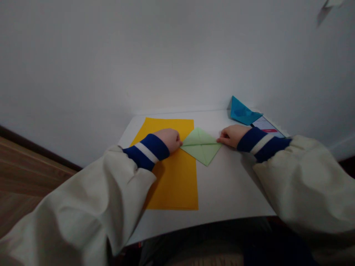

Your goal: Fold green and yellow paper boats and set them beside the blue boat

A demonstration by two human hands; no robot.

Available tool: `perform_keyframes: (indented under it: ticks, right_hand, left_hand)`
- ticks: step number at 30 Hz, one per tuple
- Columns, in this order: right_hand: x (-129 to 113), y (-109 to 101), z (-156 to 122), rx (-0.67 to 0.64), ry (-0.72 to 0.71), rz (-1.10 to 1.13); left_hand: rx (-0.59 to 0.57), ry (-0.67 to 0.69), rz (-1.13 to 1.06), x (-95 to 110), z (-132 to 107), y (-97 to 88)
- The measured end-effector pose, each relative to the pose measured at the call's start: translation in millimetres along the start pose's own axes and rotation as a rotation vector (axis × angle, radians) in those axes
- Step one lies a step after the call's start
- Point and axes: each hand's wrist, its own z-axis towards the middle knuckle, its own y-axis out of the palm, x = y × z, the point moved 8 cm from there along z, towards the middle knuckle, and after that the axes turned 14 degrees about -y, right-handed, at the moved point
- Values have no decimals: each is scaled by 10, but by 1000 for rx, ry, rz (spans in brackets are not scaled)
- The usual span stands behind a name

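Note:
A light green paper square [202, 145], creased and turned like a diamond, lies on the white table [227, 188]. My left hand [169, 139] is curled closed and pinches the diamond's left corner, resting on an orange sheet [174, 177]. My right hand [232, 135] has its fingers pressed together on the right corner. Both hands hold the paper flat along its middle crease.
A folded blue paper shape [242, 112] stands at the back right by the white wall [166, 55]. Beside it lies a phone or card with a red stripe [266, 126]. The wooden floor [24, 173] shows at the left, and the table's front edge runs near me.

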Motion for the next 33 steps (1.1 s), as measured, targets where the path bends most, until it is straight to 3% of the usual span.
perform_keyframes:
  ticks: [4, 11, 15, 20, 25, 29, 33]
  right_hand:
    - [-9, -1, -32, 23, -19, -10]
    - [-95, -15, -132, 52, -20, -111]
    - [-124, -56, -166, 156, -21, -48]
    - [-236, -127, -170, 348, -149, 36]
    - [-308, -117, -153, 360, -263, 87]
    - [-344, -145, -183, 355, -271, 69]
    - [-438, -221, -228, 383, -270, -25]
  left_hand:
    - [4, 36, -62, -36, 29, 3]
    - [110, 77, -82, -97, 50, -41]
    - [65, 164, -131, -46, 71, -24]
    - [-14, 215, -214, -18, 110, 15]
    - [-67, 229, -298, -28, 159, 59]
    - [-130, 236, -333, -22, 171, 109]
    - [-51, 192, -316, 7, 82, 26]
